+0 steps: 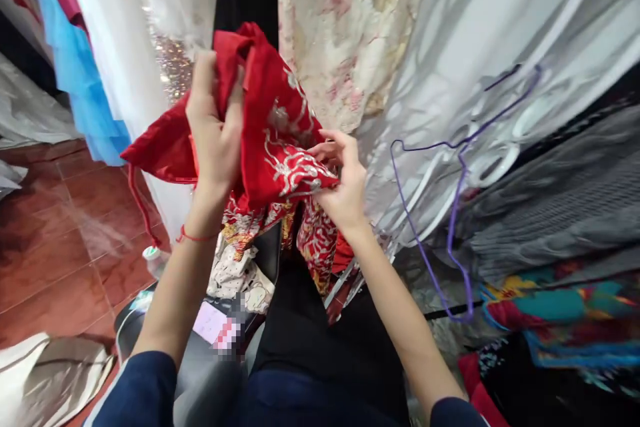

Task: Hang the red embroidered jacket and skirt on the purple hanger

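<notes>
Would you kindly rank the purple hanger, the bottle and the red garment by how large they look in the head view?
1. Red garment
2. Purple hanger, judged by its outline, since it is thin
3. Bottle, partly hidden

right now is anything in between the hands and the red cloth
Nothing visible. The left hand holds the red cloth directly, and the right hand grips its embroidered part. The purple hanger is off to the right, apart from both.
</notes>
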A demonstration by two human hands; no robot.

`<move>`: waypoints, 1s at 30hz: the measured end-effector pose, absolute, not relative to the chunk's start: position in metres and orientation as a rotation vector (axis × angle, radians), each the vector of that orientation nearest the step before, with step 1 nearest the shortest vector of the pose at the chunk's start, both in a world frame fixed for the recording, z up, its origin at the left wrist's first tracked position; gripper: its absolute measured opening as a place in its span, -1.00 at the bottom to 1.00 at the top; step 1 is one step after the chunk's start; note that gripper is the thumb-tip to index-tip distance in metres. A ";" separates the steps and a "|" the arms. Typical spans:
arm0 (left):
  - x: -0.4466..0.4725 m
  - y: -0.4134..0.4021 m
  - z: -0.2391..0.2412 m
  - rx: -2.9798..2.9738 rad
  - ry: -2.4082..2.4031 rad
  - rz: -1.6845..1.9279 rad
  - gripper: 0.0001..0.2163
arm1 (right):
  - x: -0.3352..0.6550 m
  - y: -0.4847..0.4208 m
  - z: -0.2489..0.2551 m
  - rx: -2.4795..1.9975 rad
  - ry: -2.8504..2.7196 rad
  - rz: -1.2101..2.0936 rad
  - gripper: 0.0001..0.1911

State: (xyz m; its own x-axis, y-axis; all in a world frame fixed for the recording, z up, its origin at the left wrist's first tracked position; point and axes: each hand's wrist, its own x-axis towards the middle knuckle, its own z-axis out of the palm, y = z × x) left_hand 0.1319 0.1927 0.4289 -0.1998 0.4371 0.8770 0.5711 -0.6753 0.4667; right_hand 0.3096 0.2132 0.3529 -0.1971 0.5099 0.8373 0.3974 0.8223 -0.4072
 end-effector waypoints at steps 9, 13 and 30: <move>0.232 0.242 0.357 -2.410 -1.201 -2.087 -0.91 | 0.368 0.187 0.303 -0.899 -1.992 -0.335 -0.12; 0.247 0.258 0.327 -2.526 -1.385 -2.086 -0.86 | 0.391 0.179 0.288 -0.856 -2.194 -0.622 -0.44; 0.254 0.309 0.301 -2.579 -1.443 -0.951 -0.34 | 0.537 0.167 0.278 -0.952 -2.021 -0.210 -0.74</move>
State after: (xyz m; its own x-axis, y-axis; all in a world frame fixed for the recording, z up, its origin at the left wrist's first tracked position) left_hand 0.2539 0.3087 0.3010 0.3809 0.7605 0.5258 0.7833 -0.5676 0.2536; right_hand 0.5371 0.1666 0.2780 -0.3314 0.5469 0.7688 0.6935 0.6937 -0.1945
